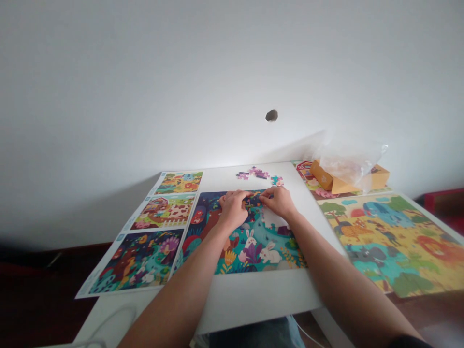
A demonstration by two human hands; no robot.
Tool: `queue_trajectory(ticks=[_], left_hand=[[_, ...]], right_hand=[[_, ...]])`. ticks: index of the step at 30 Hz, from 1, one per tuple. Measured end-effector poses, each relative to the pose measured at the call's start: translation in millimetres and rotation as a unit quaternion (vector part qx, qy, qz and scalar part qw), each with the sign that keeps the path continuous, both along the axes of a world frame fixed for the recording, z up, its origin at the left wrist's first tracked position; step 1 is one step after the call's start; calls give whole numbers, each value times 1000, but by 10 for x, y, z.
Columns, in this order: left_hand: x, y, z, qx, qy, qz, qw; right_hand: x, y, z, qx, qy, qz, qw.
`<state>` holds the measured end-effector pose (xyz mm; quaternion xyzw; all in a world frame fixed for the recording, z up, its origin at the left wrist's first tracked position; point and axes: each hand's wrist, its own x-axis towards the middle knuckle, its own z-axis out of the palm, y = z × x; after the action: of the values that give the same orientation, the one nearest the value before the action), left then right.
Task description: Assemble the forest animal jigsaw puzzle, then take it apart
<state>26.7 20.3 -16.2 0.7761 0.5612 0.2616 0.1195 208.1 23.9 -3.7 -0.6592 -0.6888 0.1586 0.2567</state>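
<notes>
Left hand [232, 209], right hand [279, 200] side by side, fingers curled down on puzzle [253, 241] top edge. Whether either pinches a piece, cannot tell. Loose pieces [258, 173] just beyond fingertips. Sheet [159, 212] left of left hand. Box [324, 178] well right of right hand.

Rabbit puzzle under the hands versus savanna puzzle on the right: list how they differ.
Colour: the rabbit puzzle is dark blue and teal, the savanna puzzle mostly yellow and orange. Gaps: the rabbit puzzle has a white hole by the right hand; the savanna puzzle shows none. Contact: the left hand and right hand rest on the rabbit puzzle; neither touches the savanna puzzle. Both lie flat, picture up.
</notes>
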Motion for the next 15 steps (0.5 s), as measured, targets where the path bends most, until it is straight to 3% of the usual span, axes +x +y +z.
queue_trajectory(ticks=[15], left_hand=[[19, 35, -8, -7, -28, 26, 999]], right_hand=[[-49, -14, -49, 11, -40, -12, 999]])
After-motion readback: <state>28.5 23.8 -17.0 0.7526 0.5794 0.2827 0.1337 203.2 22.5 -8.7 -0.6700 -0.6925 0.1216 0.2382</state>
